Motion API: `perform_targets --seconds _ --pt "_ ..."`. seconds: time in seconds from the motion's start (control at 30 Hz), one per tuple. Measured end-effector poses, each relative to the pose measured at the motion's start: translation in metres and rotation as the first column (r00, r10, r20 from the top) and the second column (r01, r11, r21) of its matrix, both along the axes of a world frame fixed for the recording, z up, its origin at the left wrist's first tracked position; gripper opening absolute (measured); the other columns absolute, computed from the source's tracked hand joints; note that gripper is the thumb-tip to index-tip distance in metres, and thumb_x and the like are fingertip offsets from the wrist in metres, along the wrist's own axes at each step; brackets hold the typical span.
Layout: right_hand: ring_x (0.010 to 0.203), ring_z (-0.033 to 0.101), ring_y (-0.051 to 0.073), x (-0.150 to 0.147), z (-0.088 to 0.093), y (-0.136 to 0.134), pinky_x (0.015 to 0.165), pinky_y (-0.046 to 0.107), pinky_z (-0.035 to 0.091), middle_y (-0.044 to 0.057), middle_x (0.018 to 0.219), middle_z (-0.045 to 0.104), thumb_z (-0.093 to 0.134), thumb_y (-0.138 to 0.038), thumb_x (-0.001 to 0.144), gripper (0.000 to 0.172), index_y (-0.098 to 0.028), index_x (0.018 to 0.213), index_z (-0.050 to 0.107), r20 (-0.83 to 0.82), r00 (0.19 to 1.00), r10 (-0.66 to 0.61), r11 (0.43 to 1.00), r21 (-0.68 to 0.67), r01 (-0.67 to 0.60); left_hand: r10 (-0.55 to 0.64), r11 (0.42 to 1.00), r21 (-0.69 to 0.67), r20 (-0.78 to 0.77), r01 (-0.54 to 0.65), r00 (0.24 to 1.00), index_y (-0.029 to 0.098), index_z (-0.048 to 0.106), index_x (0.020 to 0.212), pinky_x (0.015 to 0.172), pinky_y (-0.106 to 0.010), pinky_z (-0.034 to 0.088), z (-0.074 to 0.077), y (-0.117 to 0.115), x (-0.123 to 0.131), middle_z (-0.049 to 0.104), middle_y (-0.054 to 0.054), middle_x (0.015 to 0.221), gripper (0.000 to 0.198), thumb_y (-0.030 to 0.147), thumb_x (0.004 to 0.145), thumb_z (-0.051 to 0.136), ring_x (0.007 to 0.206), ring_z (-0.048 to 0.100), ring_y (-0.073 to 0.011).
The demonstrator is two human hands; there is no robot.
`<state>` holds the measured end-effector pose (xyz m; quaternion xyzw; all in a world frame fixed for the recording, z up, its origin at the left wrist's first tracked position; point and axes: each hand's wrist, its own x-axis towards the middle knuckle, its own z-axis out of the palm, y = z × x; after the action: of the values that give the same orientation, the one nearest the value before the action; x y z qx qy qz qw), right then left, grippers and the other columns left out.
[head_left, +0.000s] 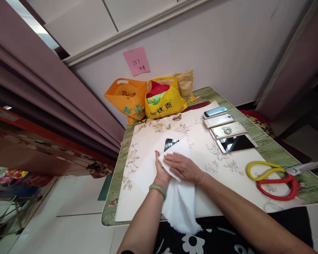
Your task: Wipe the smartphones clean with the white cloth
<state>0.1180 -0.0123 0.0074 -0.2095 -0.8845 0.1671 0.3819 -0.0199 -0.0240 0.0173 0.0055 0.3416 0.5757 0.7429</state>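
Observation:
A dark phone (171, 143) shows its glossy upper end above a white cloth (180, 203). My left hand (162, 173), with a green bangle at the wrist, is under the phone and holds it, its thumb along the left side. Across the front of the phone, my right hand (182, 167) presses the cloth with its fingers together. The cloth hangs down over the table's front edge. Most of the phone is hidden by the cloth and my right hand.
Four phones (237, 143) lie in a row at the right. Large scissors (287, 176) rest at the right front. An orange bag (128, 98), a yellow bag (165, 102) and a brown packet (184, 83) stand at the back. Near them are a small bottle (168, 125) and glasses (177, 117).

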Motion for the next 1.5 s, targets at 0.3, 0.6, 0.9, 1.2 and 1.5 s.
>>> perform_targets --seconds 0.3,0.6,0.9,1.2,1.5 --pt "0.142 0.031 0.028 0.008 -0.008 0.013 0.117 0.059 0.013 0.006 0.147 0.047 0.041 -0.030 0.100 0.045 -0.024 0.144 0.045 0.055 0.773 -0.632 0.770 -0.061 0.635 -0.210 0.967 0.159 0.063 0.198 0.976 0.008 0.056 0.131 0.110 -0.044 0.037 -0.002 0.007 0.002 0.067 -0.018 0.120 0.079 0.071 0.087 0.039 0.123 0.056 -0.0314" --pt "0.125 0.056 0.019 0.007 -0.005 0.005 0.112 0.042 0.036 0.001 0.125 0.067 0.053 -0.032 0.095 0.028 -0.027 0.120 0.066 -0.040 0.999 -0.030 0.999 0.032 0.031 0.109 0.991 0.086 -0.027 -0.106 0.994 0.011 0.070 0.107 0.099 -0.044 0.049 -0.008 0.003 -0.001 0.073 -0.014 0.105 0.065 0.068 0.082 0.051 0.110 0.064 -0.0324" --pt "0.129 0.051 0.023 0.009 -0.017 0.014 0.113 0.048 0.031 0.005 0.128 0.065 0.049 -0.025 0.097 0.030 -0.024 0.124 0.063 -0.048 0.824 -0.564 0.825 -0.016 0.564 0.041 0.992 0.117 0.097 -0.052 0.994 0.007 0.066 0.115 0.096 -0.034 0.049 0.002 0.005 -0.003 0.074 -0.015 0.102 0.060 0.058 0.089 0.050 0.095 0.069 -0.0229" --pt "0.122 0.057 0.020 0.009 -0.009 0.009 0.111 0.045 0.034 0.004 0.127 0.066 0.052 -0.027 0.096 0.024 -0.027 0.114 0.068 -0.098 0.901 -0.423 0.904 0.020 0.427 0.088 0.995 0.053 0.022 -0.090 0.996 0.010 0.070 0.100 0.092 -0.031 0.051 0.000 0.006 0.003 0.076 -0.009 0.093 0.028 0.029 0.086 0.057 0.085 0.071 -0.0189" --pt "0.127 0.052 0.024 0.008 -0.005 0.007 0.114 0.051 0.025 0.004 0.127 0.066 0.053 -0.027 0.094 0.024 -0.028 0.113 0.068 -0.067 0.858 -0.509 0.859 0.014 0.511 0.067 0.997 0.043 -0.006 -0.066 0.998 0.011 0.069 0.102 0.088 -0.032 0.054 0.001 0.006 0.004 0.076 -0.009 0.094 0.029 0.031 0.084 0.058 0.085 0.071 -0.0200"
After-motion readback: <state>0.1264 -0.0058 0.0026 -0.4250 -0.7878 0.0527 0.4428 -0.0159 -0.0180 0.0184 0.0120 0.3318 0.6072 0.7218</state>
